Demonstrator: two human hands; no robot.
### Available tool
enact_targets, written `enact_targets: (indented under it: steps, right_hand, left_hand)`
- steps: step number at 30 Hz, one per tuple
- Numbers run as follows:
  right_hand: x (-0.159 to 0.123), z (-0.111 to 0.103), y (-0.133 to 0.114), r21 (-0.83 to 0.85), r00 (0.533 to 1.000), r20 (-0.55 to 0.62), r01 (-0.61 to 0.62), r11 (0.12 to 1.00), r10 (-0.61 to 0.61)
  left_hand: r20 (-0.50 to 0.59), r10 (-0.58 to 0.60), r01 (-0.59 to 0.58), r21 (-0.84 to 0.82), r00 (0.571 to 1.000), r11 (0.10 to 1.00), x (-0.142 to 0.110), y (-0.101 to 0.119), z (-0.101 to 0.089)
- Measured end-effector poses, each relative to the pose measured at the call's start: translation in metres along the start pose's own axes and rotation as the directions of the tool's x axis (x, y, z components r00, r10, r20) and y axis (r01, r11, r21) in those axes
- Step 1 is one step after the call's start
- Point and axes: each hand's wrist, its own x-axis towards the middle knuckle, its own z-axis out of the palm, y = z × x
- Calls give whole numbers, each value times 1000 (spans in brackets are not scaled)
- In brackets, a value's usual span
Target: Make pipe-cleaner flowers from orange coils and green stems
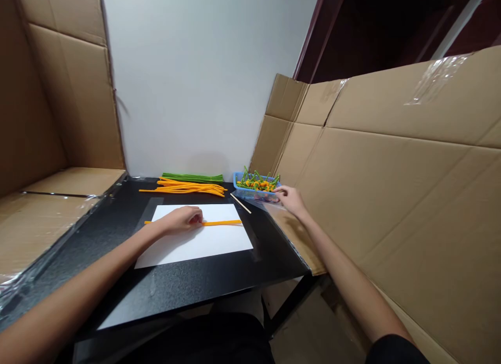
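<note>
A fuzzy orange pipe cleaner (222, 223) lies crosswise over a white sheet of paper (195, 250) on the black table. My left hand (183, 219) rests on it near its middle, fingers curled closed around it; the hand covers that stretch. My right hand (290, 200) is at the right front corner of a blue plastic basket (243, 192), fingers closed together at the rim. Whatever they hold, if anything, is too small to make out. Inside the basket are several shaped green and orange pipe cleaner pieces (258, 185).
Behind the paper lie a bundle of orange pipe cleaners (190, 187) and a bundle of green ones (191, 177). A thin wooden stick (240, 203) sits between paper and basket. Cardboard panels (391, 197) stand along the right and left; a pale wall (195, 82) is behind.
</note>
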Motion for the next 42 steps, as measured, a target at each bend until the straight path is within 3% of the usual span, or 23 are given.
enact_targets:
  steps: [2, 6, 9, 14, 18, 22, 28, 33, 36, 39, 42]
  right_hand:
    - [-17, 34, -34, 32, 968, 119, 217, 976, -220]
    - [-33, 101, -90, 126, 801, 316, 496, 859, -509]
    - [-24, 135, -112, 154, 750, 354, 542, 826, -558]
    - [-15, 163, -111, 224, 752, 329, 525, 821, -570]
    - [-19, 169, -98, 244, 762, 304, 517, 820, -571]
    - [-11, 160, -87, 199, 808, 230, 506, 839, -542]
    - [4, 142, -70, 163, 869, 152, 447, 879, -470]
    - [1, 147, -64, 141, 872, 170, 439, 887, -459]
    - [-2, 150, -63, 116, 876, 171, 436, 893, -450]
    - [-6, 151, -65, 84, 879, 121, 453, 887, -461]
    - [-9, 151, -69, 23, 868, 56, 492, 870, -493]
  left_hand:
    - [-14, 10, -10, -12, 1000, 1000, 0, 2, 0]
    - [-32, 7, -7, -4, 999, 1000, -4, 5, -5]
    - [-68, -1, 1, -1, 998, 1000, -8, 2, -11]
    - [-136, -14, 10, -36, 991, 999, -8, -8, -7]
    - [-165, -23, 10, -80, 986, 997, -6, -11, -2]
    - [-205, -62, 40, -110, 977, 993, -12, -18, -14]
    - [-281, -176, 115, -220, 943, 969, -27, -55, -31]
    - [-374, -316, 203, -311, 872, 929, -31, -86, -20]
    - [-490, -372, 253, -294, 788, 922, -38, -98, -17]
    - [-619, -364, 287, -225, 696, 931, -47, -102, -19]
    - [-671, -318, 375, -63, 670, 925, -53, -99, -19]
